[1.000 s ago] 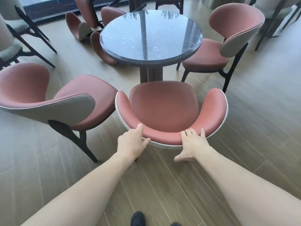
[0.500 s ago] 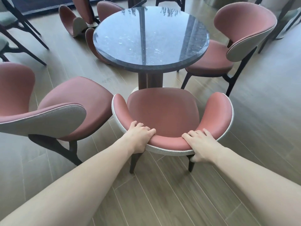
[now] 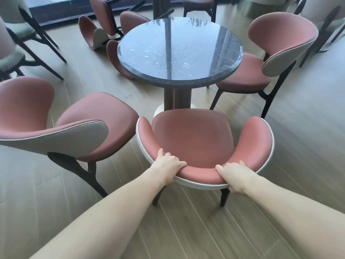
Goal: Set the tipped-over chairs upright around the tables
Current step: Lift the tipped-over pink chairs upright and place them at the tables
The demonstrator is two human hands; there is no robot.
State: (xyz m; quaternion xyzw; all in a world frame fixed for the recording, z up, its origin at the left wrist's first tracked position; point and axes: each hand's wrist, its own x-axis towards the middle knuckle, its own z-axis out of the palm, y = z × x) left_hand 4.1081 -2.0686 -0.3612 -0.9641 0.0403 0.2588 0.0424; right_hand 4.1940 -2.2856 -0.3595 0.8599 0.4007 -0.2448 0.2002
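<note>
A pink chair [image 3: 194, 135] with a pale curved back stands upright on its dark legs in front of me, facing the round dark table [image 3: 179, 51]. My left hand [image 3: 168, 165] grips the top edge of its backrest on the left. My right hand [image 3: 235, 176] grips the same edge on the right. Two more pink chairs stand upright at the left [image 3: 89, 118] and the right [image 3: 261, 60] of the table. Beyond the table, a pink chair [image 3: 113, 57] lies tipped over on the floor, and another [image 3: 93, 32] lies behind it.
Grey-green chairs with dark legs [image 3: 16, 40] stand at the far left. Another pink chair [image 3: 199, 2] stands behind the table near a dark window ledge. The floor is wood plank, with open floor at the right and near me.
The chair I hold has come up from leaning back to standing on its legs. My fingers have curled over its backrest edge. The view has pulled back from the table.
</note>
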